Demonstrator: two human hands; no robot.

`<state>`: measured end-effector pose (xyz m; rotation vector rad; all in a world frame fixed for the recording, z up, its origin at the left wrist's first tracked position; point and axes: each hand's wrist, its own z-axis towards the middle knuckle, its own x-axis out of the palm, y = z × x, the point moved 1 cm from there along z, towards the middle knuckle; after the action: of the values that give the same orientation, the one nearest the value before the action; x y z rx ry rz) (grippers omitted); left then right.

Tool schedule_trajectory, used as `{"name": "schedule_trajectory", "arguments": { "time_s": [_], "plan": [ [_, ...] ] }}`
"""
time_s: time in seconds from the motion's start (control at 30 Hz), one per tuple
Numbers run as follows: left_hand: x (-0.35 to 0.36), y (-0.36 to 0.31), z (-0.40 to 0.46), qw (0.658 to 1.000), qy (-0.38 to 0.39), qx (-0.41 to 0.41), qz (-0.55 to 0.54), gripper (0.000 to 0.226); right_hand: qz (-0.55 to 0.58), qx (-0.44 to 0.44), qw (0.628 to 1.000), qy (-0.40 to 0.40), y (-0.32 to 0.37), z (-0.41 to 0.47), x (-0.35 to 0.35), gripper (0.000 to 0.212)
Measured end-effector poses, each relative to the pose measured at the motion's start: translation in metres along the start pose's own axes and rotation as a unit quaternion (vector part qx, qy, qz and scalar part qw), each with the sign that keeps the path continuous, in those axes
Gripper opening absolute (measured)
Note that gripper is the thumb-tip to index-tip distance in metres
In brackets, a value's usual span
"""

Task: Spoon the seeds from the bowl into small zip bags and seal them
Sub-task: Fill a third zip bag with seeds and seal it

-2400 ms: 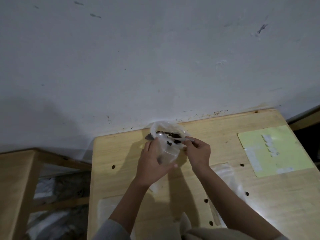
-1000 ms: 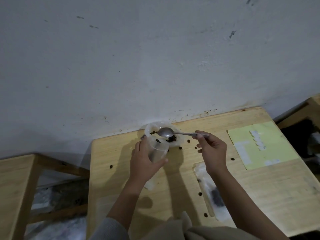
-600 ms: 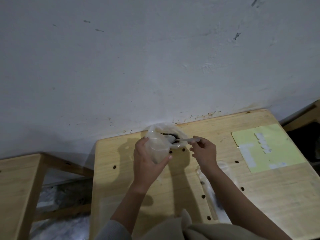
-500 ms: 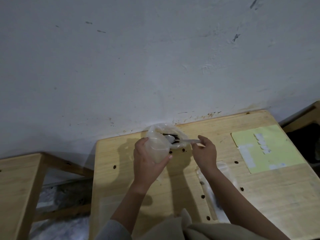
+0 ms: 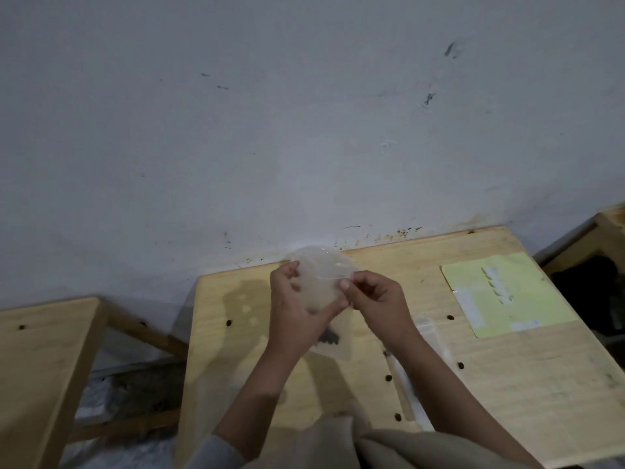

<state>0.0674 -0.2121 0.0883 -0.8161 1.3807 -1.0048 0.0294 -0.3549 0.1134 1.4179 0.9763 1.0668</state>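
From the head view I watched the left hand (image 5: 297,309) and right hand (image 5: 375,301) pinch a small zip bag (image 5: 321,286), seeds (image 5: 328,338) pooled low inside, above the bench (image 5: 507,374). I judged sealing was underway; pressing along the strip came next. The wall stood close behind, open bench to the right.

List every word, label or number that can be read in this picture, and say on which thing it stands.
None can be read.
Yellow-green sheet: it carries white stickers, but any print on them is too blurred to read.
Zip bag in both hands: no print visible.
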Motion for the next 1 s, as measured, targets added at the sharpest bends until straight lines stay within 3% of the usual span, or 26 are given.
{"name": "schedule_trajectory", "arguments": {
  "time_s": [0.13,0.23,0.4,0.67,0.83,1.0],
  "plan": [
    [-0.013,-0.015,-0.01,0.999,-0.006,0.038,-0.028,0.033,0.013,-0.02,0.997,-0.077,0.006,-0.009,-0.007,0.01],
    [-0.021,-0.022,-0.015,0.996,-0.022,0.038,-0.082,0.012,0.025,-0.024,0.994,-0.104,0.009,-0.017,-0.011,0.01],
    [-0.019,-0.025,-0.021,0.99,-0.016,-0.013,-0.141,0.02,0.067,-0.021,0.987,-0.145,0.008,-0.029,-0.015,0.014],
    [-0.018,-0.029,-0.027,0.995,0.016,-0.001,-0.096,0.009,0.07,-0.028,0.982,-0.171,0.006,-0.029,-0.013,0.021],
    [-0.02,-0.035,-0.025,0.996,0.014,0.028,-0.079,0.017,0.08,-0.005,0.986,-0.149,0.011,-0.026,-0.008,0.016],
    [-0.022,-0.037,-0.023,0.995,0.011,0.042,-0.088,0.019,0.058,0.001,0.996,-0.071,0.012,-0.027,-0.005,0.007]
  ]
}}
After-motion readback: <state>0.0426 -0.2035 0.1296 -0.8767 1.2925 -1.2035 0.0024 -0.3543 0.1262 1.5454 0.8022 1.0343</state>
